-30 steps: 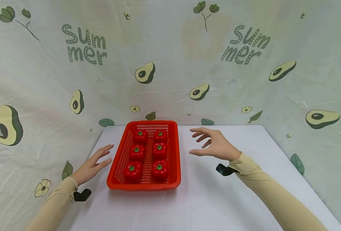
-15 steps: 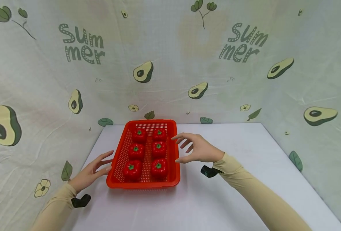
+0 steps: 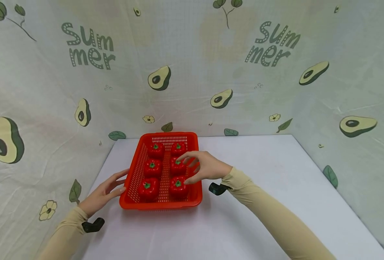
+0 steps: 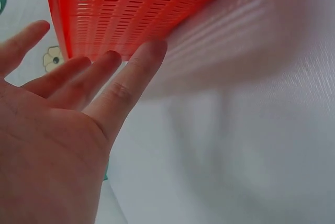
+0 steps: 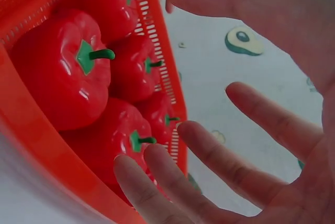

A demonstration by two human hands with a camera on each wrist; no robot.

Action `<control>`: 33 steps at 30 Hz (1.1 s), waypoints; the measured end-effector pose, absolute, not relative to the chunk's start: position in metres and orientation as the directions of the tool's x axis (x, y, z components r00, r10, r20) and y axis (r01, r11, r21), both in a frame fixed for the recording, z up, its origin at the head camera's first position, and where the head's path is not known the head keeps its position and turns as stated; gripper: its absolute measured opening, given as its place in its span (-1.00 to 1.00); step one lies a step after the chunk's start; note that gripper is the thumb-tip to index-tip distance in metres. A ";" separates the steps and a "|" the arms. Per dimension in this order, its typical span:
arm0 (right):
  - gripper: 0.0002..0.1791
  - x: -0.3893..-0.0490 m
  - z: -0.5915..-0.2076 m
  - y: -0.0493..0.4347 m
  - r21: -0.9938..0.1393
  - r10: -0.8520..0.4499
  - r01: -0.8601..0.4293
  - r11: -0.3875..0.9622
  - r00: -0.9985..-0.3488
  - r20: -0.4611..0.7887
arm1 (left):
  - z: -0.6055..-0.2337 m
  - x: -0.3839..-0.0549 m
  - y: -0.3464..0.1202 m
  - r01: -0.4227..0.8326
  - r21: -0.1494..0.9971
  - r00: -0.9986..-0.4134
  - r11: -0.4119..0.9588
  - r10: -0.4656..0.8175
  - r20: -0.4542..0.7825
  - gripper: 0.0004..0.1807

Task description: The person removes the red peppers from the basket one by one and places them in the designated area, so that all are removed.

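Several red bell peppers with green stems sit in two columns inside a red plastic basket (image 3: 160,206). My right hand (image 3: 206,167) hovers over the basket's right side, fingers spread and thumb apart, holding nothing. Beneath its fingers in the head view are the middle right bell pepper (image 3: 175,168) and the near right bell pepper (image 3: 176,190). In the right wrist view, a large bell pepper (image 5: 63,77) lies on the far side of the gap from the fingers. My left hand (image 3: 102,193) is at the basket's left wall, its relaxed fingertips right at the slotted side (image 4: 120,14).
The basket stands on a white table (image 3: 257,162), left of the middle. Behind and at both sides hangs a pale cloth (image 3: 192,72) printed with avocados and lettering. A black wrist camera (image 3: 218,189) is strapped under the right wrist, another black camera (image 3: 93,225) under the left.
My right hand has moved left from beside the basket to over its right column of bell peppers. The left hand has come slightly closer to the basket's left side. The view has tilted a little.
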State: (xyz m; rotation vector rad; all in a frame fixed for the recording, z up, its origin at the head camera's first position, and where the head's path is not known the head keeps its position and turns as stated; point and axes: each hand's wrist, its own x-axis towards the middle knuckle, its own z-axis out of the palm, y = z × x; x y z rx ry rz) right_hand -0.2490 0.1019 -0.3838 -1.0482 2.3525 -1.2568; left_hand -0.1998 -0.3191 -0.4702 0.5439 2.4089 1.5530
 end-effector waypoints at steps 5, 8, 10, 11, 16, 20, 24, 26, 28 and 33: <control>-0.34 -0.256 -0.392 0.094 -0.812 -0.725 -0.446 0.376 -0.688 0.042 | -0.472 -0.199 -0.318 0.153 0.919 -0.906 0.362 0.424 -0.016 -0.33; -0.32 -0.258 -0.394 0.090 -0.803 -0.729 -0.443 0.400 -0.684 0.014 | -0.471 -0.200 -0.319 0.151 0.924 -0.900 0.351 0.436 -0.019 -0.34; -0.32 -0.259 -0.394 0.087 -0.789 -0.732 -0.451 0.417 -0.682 0.003 | -0.471 -0.200 -0.320 0.152 0.927 -0.896 0.343 0.444 -0.017 -0.34; -0.32 -0.259 -0.395 0.085 -0.782 -0.734 -0.457 0.424 -0.679 -0.001 | -0.471 -0.200 -0.320 0.152 0.929 -0.894 0.339 0.447 -0.017 -0.35; -0.34 -0.258 -0.395 0.075 -0.738 -0.742 -0.486 0.469 -0.670 -0.031 | -0.472 -0.200 -0.322 0.146 0.935 -0.889 0.322 0.457 -0.018 -0.34; -0.36 -0.257 -0.396 0.068 -0.712 -0.742 -0.494 0.499 -0.668 -0.058 | -0.473 -0.199 -0.322 0.142 0.935 -0.888 0.324 0.458 -0.024 -0.34; -0.38 -0.256 -0.399 0.063 -0.687 -0.745 -0.508 0.519 -0.664 -0.072 | -0.473 -0.200 -0.321 0.130 0.932 -0.891 0.337 0.452 -0.039 -0.35; -0.37 -0.255 -0.401 0.061 -0.681 -0.744 -0.508 0.527 -0.664 -0.081 | -0.473 -0.199 -0.321 0.121 0.934 -0.893 0.335 0.447 -0.045 -0.35; -0.36 -0.253 -0.402 0.059 -0.676 -0.738 -0.504 0.537 -0.668 -0.088 | -0.473 -0.198 -0.321 0.109 0.939 -0.895 0.326 0.443 -0.050 -0.35; -0.38 -0.247 -0.404 0.058 -0.660 -0.721 -0.497 0.563 -0.686 -0.098 | -0.475 -0.197 -0.319 0.085 0.952 -0.896 0.294 0.440 -0.055 -0.36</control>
